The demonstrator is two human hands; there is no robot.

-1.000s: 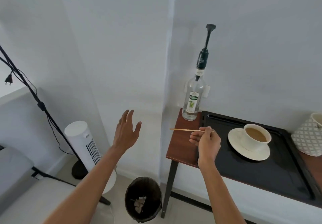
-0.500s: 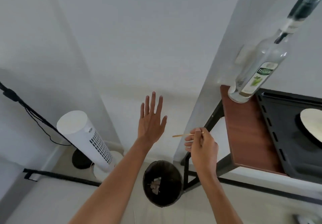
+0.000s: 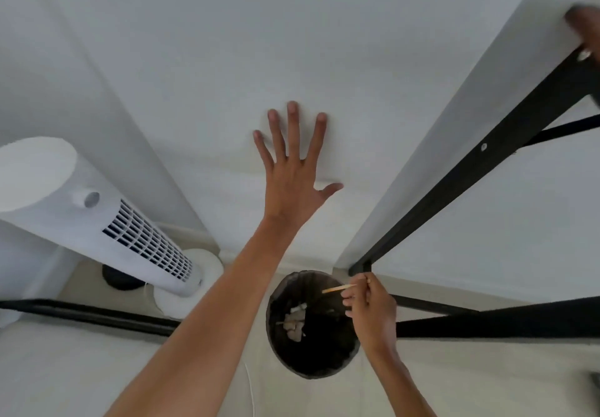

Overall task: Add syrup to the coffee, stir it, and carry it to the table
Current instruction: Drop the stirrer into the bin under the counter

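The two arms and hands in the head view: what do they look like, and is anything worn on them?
Both arms are bare as far as the picture shows: no sleeve reaches either forearm. The left hand shows no ring, watch, glove or bracelet, with short plain nails. The right hand and its wrist likewise show nothing worn. No marking is visible on either arm.

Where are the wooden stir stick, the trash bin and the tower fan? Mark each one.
wooden stir stick (image 3: 337,289), head view, middle of the exposed shaft.
trash bin (image 3: 324,361), head view, dark inside of the liner.
tower fan (image 3: 146,241), head view, its slatted grille.
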